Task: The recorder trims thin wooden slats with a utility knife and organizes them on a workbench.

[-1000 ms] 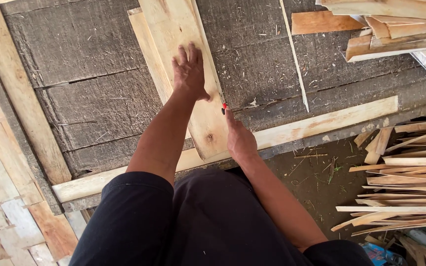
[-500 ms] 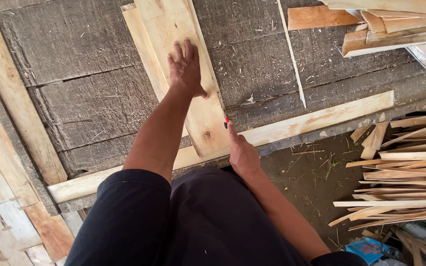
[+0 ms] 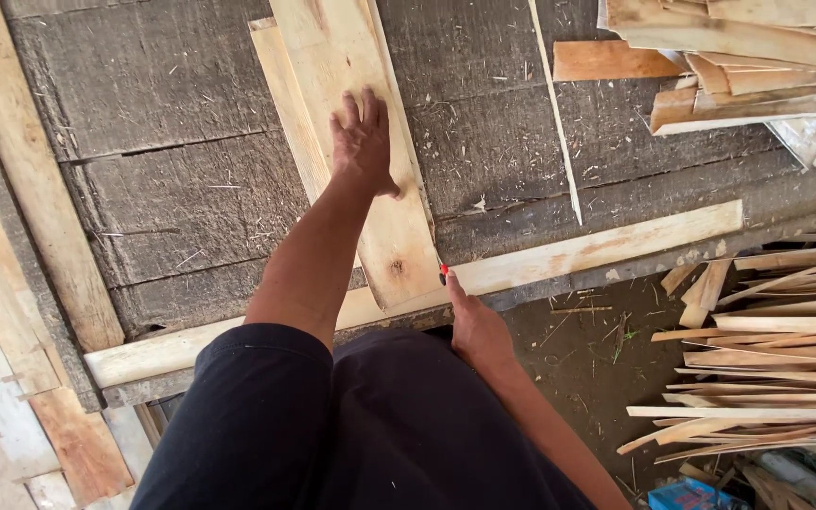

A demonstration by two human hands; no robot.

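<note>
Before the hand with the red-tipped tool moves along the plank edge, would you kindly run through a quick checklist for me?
1. Left hand flat on the pale wooden plank: ok, palm down with the fingers spread.
2. Plank resting on the grey workbench: ok, it lies flat, its near end over the long edge batten.
3. Right hand grips the red-tipped tool: ok, but what kind of tool it is cannot be told.
4. Tool tip at the plank's right edge: ok, it sits near the lower corner.
5. Left fingers away from the tool tip: ok, they lie well up the plank.
6. Marked line on the plank: cannot tell.
</note>
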